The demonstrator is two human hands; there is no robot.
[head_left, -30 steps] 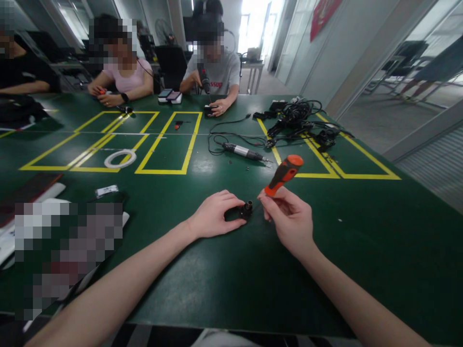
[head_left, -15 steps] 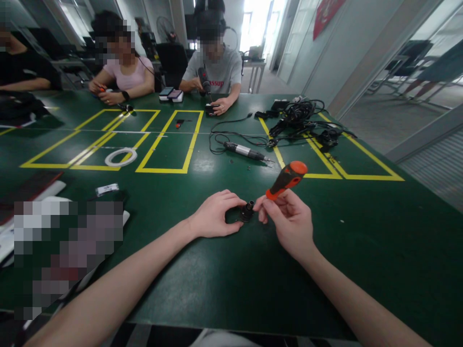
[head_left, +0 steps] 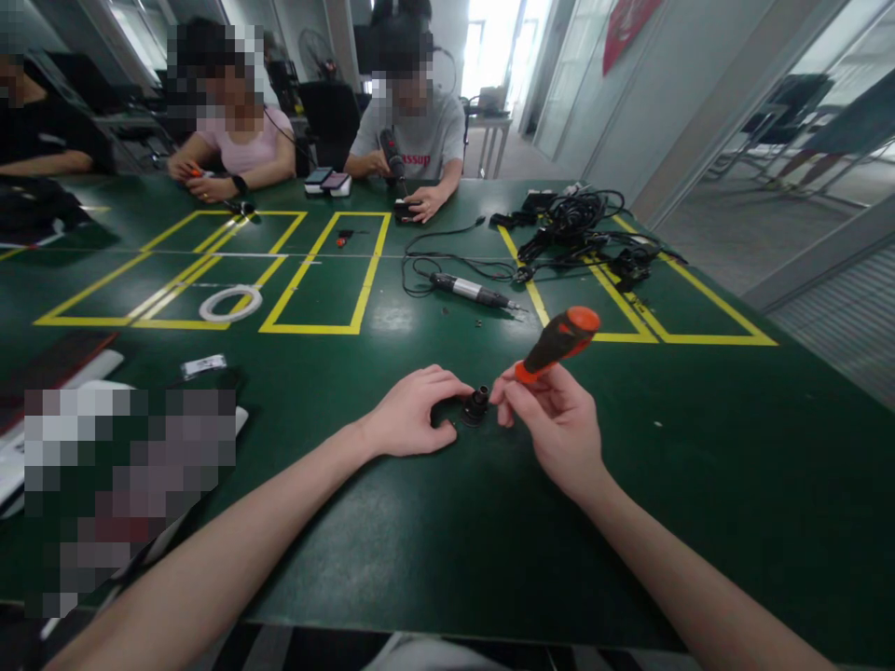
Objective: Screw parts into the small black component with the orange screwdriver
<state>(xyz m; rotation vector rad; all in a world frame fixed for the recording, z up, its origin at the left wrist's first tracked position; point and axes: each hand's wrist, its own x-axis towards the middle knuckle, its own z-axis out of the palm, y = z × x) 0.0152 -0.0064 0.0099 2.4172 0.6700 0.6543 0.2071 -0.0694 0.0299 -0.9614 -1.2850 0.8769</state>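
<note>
A small black cylindrical part point(head_left: 476, 406) with a hollow top and a wider base stands on the green table, between my two hands. My left hand point(head_left: 414, 413) rests on the table to its left. Its fingertips are at the part's upper left side, while the thumb is spread away from it; whether the fingertips touch is hard to tell. My right hand point(head_left: 559, 410) holds a screwdriver point(head_left: 557, 343) with a black and orange handle, tilted with the handle end up and to the right. The fingers hide its shaft, and their tips are close to the part's right side.
A grey-and-black electric screwdriver point(head_left: 470, 289) with a cord lies beyond my hands. Tangled black cables point(head_left: 577, 224) are at the far right. A white ring point(head_left: 230, 303) lies at left, near a small white packet point(head_left: 203, 366). Co-workers sit across the green table point(head_left: 699, 466).
My left thumb has drawn back from the black part, widening the gap. My right hand and the screwdriver have hardly moved; the handle is tilted slightly more to the right.
</note>
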